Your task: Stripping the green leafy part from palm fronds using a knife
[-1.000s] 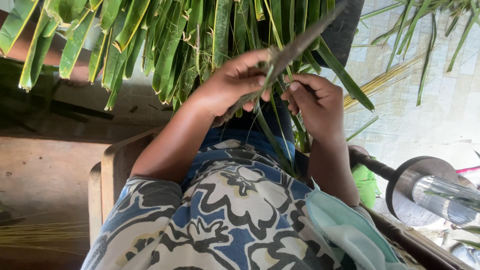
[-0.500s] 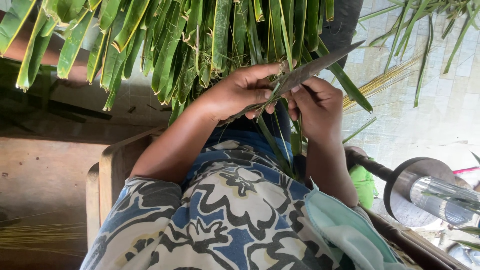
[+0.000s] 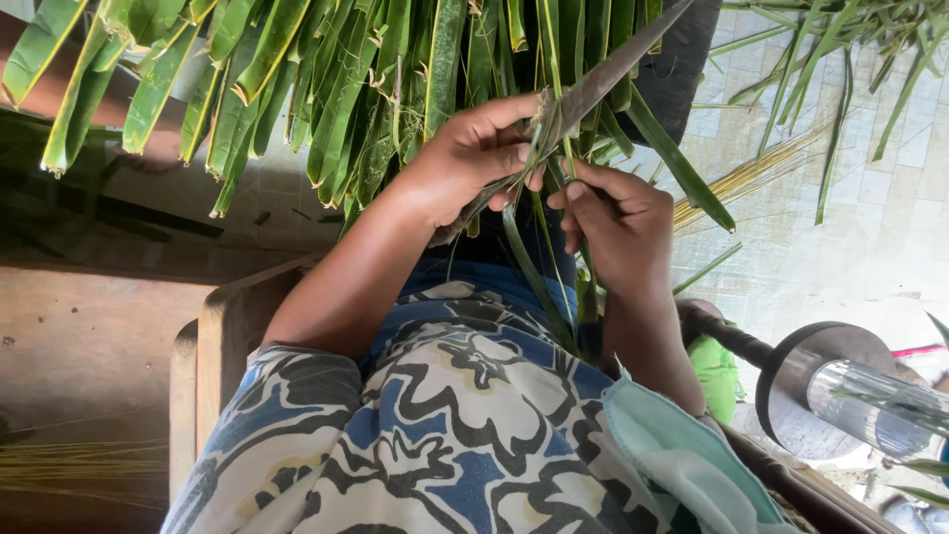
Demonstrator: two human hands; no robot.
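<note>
Green leaf strip (image 3: 539, 262) runs from the lap up btwn both hands, crossing the knife (image 3: 593, 84) blade near its base. Risk, as I judge it: blade edge sits just beside the right thumb, so a slip or a strip tearing suddenly could nick a finger; uneven pull could also split the strip crooked. Left hand (image 3: 474, 163) is wrapped tight round the knife handle, thumb on top, blade pointing up-right. Right hand (image 3: 613, 227) is closed, fingertips (image 3: 573, 193) pinching the strip just below the blade. Leaf bundle (image 3: 326, 79) hangs behind, w/ a wooden chair (image 3: 222, 331) under the person.
</note>
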